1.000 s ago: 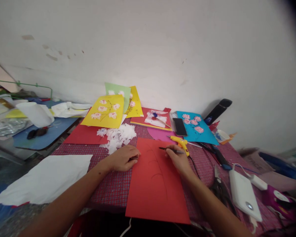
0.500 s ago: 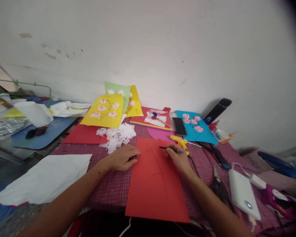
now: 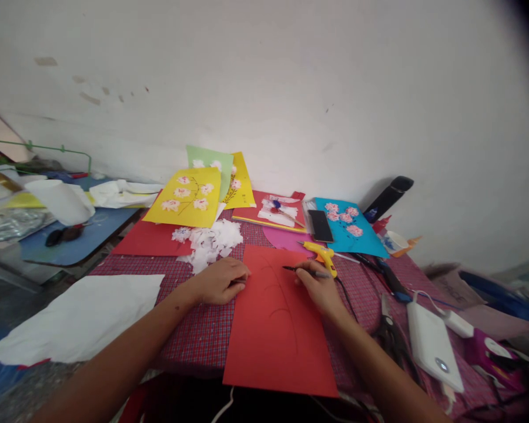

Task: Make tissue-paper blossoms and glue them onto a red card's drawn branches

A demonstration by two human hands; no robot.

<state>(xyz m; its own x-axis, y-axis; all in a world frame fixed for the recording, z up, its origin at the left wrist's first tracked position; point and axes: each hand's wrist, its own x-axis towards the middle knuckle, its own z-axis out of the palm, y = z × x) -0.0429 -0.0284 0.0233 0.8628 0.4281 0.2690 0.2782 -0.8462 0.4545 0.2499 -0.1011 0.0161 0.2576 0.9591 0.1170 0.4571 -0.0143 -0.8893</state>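
A sheet of red paper [image 3: 264, 346] lies upright before me, overhanging the table's front edge. Thin dark lines on it form a long curved stem with several short side branches. My right hand [image 3: 316, 286] is closed around a grey pen [image 3: 320, 274], whose dark tip points left over the upper part of the sheet; whether the tip touches cannot be made out. At the sheet's left edge rests my left hand [image 3: 223, 282], fingers curled, with a small dark bit showing between thumb and fingers. Behind the right hand lies a yellow glue gun [image 3: 321, 254].
Torn white paper [image 3: 214, 238] is heaped behind my left hand. Flower pictures on yellow card [image 3: 171, 205] and blue card [image 3: 361, 241] stand further back. Scissors [image 3: 390, 335], a white power bank [image 3: 434, 346] and a phone [image 3: 321, 226] lie rightward; a white sheet [image 3: 83, 317] lies left.
The pen tip has shifted slightly left and down over the red paper, with the right hand lowering a little. My left hand stays in place.
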